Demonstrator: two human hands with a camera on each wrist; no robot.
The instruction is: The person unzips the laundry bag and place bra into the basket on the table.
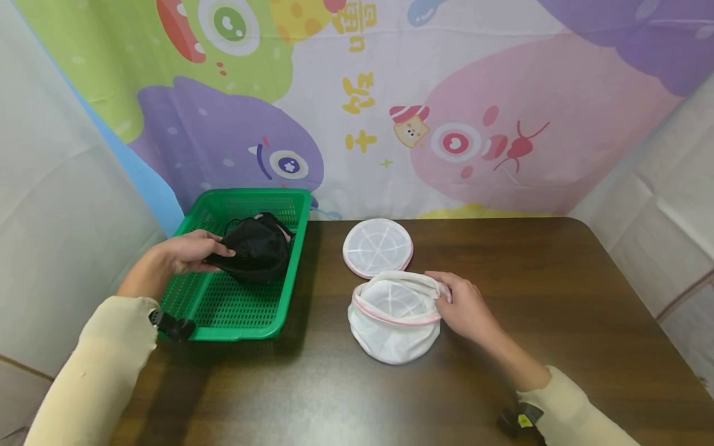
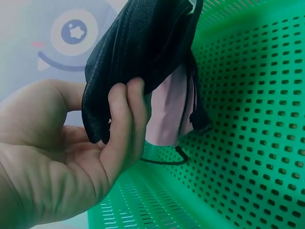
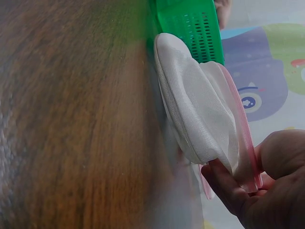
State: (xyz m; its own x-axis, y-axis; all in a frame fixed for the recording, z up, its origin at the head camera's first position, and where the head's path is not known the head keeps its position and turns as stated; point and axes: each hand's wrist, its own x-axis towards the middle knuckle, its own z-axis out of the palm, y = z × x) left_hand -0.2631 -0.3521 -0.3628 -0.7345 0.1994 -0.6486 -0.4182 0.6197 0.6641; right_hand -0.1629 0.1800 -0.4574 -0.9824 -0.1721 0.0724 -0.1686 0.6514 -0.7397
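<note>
In the head view, my left hand [image 1: 195,251] pinches the near-left edge of a black cloth item [image 1: 259,251] over the green basket. The left wrist view shows the fingers curled under its folds, with a pink cloth part [image 2: 167,109] and a dark cord [image 2: 174,162] beneath; I cannot tell its kind. My right hand [image 1: 463,303] grips the right rim of a white mesh laundry bag [image 1: 393,341] with pink zip edging. The bag's top is open, its round base standing on the table. Behind it lies a flat round white mesh lid [image 1: 378,246].
The green plastic basket [image 1: 240,334] with perforated walls stands at the left of the brown wooden table [image 1: 535,260]. A cartoon-printed cloth [image 1: 357,173] hangs behind the table, and pale cloth walls flank both sides.
</note>
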